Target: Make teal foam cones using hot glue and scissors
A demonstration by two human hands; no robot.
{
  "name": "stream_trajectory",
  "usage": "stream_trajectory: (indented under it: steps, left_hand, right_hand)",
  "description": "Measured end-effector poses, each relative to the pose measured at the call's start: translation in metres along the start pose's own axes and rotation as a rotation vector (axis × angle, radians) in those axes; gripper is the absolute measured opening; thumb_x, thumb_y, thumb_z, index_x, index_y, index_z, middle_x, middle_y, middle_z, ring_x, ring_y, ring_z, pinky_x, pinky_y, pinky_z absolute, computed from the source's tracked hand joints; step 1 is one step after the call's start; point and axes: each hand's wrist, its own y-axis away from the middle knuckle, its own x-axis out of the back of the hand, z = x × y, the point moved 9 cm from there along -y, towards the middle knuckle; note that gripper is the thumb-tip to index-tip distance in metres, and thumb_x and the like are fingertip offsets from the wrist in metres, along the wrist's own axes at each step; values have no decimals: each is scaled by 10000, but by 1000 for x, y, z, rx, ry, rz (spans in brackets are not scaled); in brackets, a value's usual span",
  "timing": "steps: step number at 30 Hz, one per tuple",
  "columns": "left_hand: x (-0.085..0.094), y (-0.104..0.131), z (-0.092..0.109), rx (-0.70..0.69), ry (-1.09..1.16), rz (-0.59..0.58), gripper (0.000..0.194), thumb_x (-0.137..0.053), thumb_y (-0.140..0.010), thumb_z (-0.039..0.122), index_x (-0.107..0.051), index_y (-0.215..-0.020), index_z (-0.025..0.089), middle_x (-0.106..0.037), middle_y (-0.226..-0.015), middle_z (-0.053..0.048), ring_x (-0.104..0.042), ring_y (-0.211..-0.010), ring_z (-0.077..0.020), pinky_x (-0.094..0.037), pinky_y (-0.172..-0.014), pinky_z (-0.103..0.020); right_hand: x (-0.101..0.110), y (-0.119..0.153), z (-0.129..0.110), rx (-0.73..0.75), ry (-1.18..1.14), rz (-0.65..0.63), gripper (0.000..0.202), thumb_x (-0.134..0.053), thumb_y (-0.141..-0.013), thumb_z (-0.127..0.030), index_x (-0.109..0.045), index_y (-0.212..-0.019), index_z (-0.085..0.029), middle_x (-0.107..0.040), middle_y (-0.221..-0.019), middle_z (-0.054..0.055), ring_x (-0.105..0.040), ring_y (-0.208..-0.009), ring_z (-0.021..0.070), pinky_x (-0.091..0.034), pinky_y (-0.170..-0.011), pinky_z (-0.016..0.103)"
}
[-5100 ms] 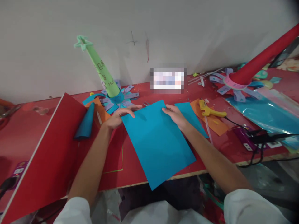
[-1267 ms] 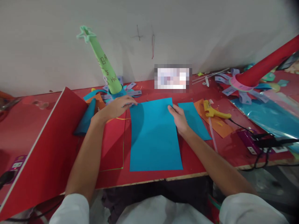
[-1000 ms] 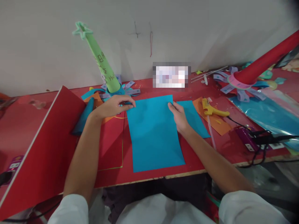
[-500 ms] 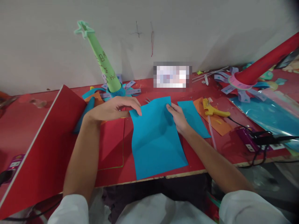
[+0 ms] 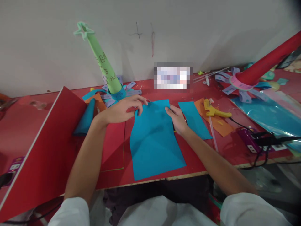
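A blue sheet of paper (image 5: 156,141) lies slightly curved over the red table in front of me, its lower edge near the table's front. My right hand (image 5: 178,118) pinches its upper right edge, thumb on top. At the upper left corner, my left hand (image 5: 128,109) is bent over, its fingers curved and apart, with fingertips at the paper's edge. Whether they press on the paper is hard to see. To the right lies a smaller blue piece (image 5: 195,121). Left of the sheet is a red sheet (image 5: 114,149), partly under my left forearm.
A red board (image 5: 49,150) leans at left beside a blue paper cone (image 5: 86,121). Behind stands a green paper tower (image 5: 103,62) with a star; a red one (image 5: 270,61) stands at right. A yellow glue gun (image 5: 216,112) lies on orange paper (image 5: 222,127), near a purple power strip (image 5: 249,141).
My left hand has moved right and slightly up along the sheet's top, its fingers spreading more. The blue sheet and my right hand have shifted slightly left.
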Motion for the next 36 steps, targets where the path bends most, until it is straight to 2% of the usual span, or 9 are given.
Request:
stream_trajectory:
  steps: [6, 11, 16, 20, 23, 25, 27, 30, 36]
  left_hand:
    - [1, 3, 20, -26, 15, -65, 126, -631, -975, 205, -738, -1033, 238, -639, -1459, -110, -571, -1430, -289, -491, -1177, -428]
    - [-1, 2, 21, -62, 91, -61, 130, -665, -1024, 332, -735, -1027, 221, -713, -1330, -125, -644, -1327, -263, -522, -1121, -385]
    - [4, -2, 15, -73, 229, 30, 246, -663, -1030, 432, -694, -940, 204, -735, -1193, -119, -681, -1201, -250, -546, -1051, -376]
    - [7, -6, 7, 23, 208, 121, 297, -602, -1056, 468, -664, -939, 202, -706, -1033, -74, -660, -1013, -208, -536, -936, -340]
    - [5, -9, 2, 120, 76, 162, 319, -596, -1050, 472, -649, -903, 194, -647, -896, -32, -577, -845, -168, -491, -822, -303]
    - [-2, -13, 5, 136, 49, 140, 316, -587, -1046, 458, -630, -881, 192, -604, -840, -13, -524, -788, -155, -456, -786, -296]
    - [-11, -18, 11, 142, 69, 80, 309, -565, -1049, 440, -605, -869, 192, -573, -821, -6, -493, -766, -152, -430, -757, -295]
    - [-19, -22, 17, 172, 98, 53, 305, -534, -1055, 426, -573, -863, 192, -529, -814, -1, -453, -747, -149, -395, -719, -295]
    - [-17, -22, 4, 235, 107, 177, 303, -539, -1043, 405, -539, -824, 196, -503, -807, 3, -450, -764, -154, -375, -724, -302]
  right_hand:
    - [1, -3, -3, 75, 121, 15, 407, -706, -915, -669, -713, -837, -269, -622, -791, 5, -556, -749, 207, -488, -738, 366]
    - [2, -3, -4, 85, 141, 28, 419, -701, -910, -688, -727, -874, -271, -650, -831, 24, -590, -835, 235, -511, -780, 376]
    - [-4, -2, -7, 103, 161, -16, 417, -675, -940, -645, -680, -841, -240, -604, -761, 2, -544, -717, 188, -489, -695, 337]
    - [-12, 3, -16, 175, 268, -70, 351, -617, -989, -529, -635, -816, -225, -581, -735, -6, -512, -653, 162, -436, -633, 305]
    - [-19, 10, -26, 272, 377, -86, 268, -577, -1014, -436, -667, -876, -224, -645, -778, 10, -582, -695, 183, -473, -669, 317]
    - [-23, 15, -33, 343, 467, -77, 224, -559, -1022, -376, -718, -973, -225, -715, -852, 33, -662, -782, 215, -517, -737, 343]
    - [-28, 20, -38, 395, 521, -68, 256, -539, -1030, -324, -754, -1132, -230, -789, -1019, 65, -734, -927, 251, -558, -845, 384]
    - [-30, 25, -43, 438, 549, -37, 343, -522, -1034, -280, -760, -1279, -247, -804, -1242, 78, -766, -1075, 272, -585, -961, 432]
    - [-29, 30, -52, 494, 595, 27, 358, -532, -1026, -264, -789, -1275, -260, -818, -1241, 69, -784, -1090, 271, -614, -983, 443]
